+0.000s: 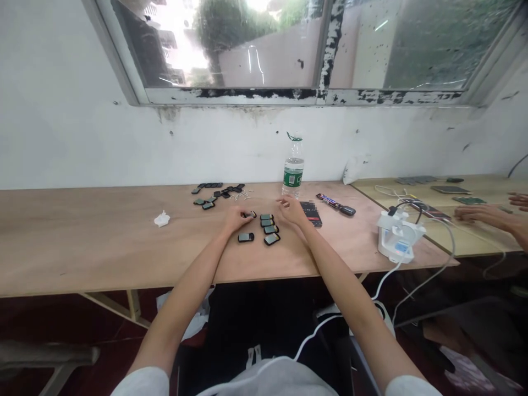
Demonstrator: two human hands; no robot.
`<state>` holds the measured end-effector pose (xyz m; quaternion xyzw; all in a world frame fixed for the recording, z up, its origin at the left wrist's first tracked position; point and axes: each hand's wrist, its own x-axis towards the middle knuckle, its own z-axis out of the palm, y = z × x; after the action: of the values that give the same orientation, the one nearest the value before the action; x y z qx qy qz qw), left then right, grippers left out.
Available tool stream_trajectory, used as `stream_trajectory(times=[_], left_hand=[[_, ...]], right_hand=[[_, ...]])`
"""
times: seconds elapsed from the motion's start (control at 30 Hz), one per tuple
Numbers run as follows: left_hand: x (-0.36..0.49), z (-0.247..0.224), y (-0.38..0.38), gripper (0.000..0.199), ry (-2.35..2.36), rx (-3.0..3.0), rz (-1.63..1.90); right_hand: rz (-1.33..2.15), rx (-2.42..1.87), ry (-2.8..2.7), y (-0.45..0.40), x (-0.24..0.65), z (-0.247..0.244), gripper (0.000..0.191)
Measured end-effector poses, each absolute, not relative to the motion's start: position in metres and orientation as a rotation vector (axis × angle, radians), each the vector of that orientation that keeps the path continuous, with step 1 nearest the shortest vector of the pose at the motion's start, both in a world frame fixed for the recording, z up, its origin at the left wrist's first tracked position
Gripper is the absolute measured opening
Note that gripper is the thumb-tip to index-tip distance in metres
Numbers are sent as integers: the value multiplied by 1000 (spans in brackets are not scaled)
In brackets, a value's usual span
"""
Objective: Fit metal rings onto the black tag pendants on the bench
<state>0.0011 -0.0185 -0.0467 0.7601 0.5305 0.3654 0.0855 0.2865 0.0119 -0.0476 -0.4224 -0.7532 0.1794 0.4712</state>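
Note:
My left hand [236,219] is closed on a small black-rimmed device [248,214] over the table. To its right, my right hand [291,209] hovers near a column of similar devices [270,229] with grey faces; its fingers are bent, and whether they hold something small is not clear. One more device [246,237] lies just below my left hand. Farther back sit a loose group of black pieces [225,192] and some tiny whitish parts [242,194].
A water bottle [293,170] stands behind my right hand, with a phone [311,214] beside it. Farther right are a snack bar [329,201], a white power adapter [398,236] with cables and another person's hands [482,214]. Crumpled tissue [162,219] lies left on the table [103,242].

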Motion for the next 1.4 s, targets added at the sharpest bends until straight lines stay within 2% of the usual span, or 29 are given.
stream_trajectory(times=[0.17, 0.27, 0.33, 0.47, 0.6, 0.83, 1.0, 1.1, 1.23, 1.33, 1.4], left_hand=[[6, -40, -26, 34, 1501, 2208, 914], [1, -29, -30, 45, 1614, 2127, 1006], [-9, -19, -34, 45, 1579, 2107, 1004], [-30, 2, -46, 40, 1187, 2130, 462], [-30, 12, -55, 43, 1080, 2202, 282], [-18, 2, -54, 42, 1002, 2189, 367], [-25, -5, -47, 39, 1114, 2178, 448], [-32, -8, -42, 40, 1193, 2152, 468], [-39, -12, -38, 43, 1234, 2099, 510], [-43, -15, -36, 44, 1225, 2080, 530], [-44, -16, -35, 44, 1219, 2078, 546]], right_hand=[[332, -1353, -1897, 21, 317, -48, 25], [337, -1451, -2023, 23, 329, -50, 24], [322, -1454, -2117, 23, 334, -51, 22], [366, -1459, -2207, 22, 335, -52, 16], [482, -1318, -2130, 19, 329, -51, 13], [752, -1008, -1791, 11, 312, -42, 16], [867, -890, -1730, 4, 307, -38, 26], [891, -876, -1764, 1, 304, -38, 22], [773, -945, -1907, 0, 304, -42, 16], [546, -1059, -1989, 5, 305, -49, 24], [417, -1095, -1989, 10, 302, -53, 36]])
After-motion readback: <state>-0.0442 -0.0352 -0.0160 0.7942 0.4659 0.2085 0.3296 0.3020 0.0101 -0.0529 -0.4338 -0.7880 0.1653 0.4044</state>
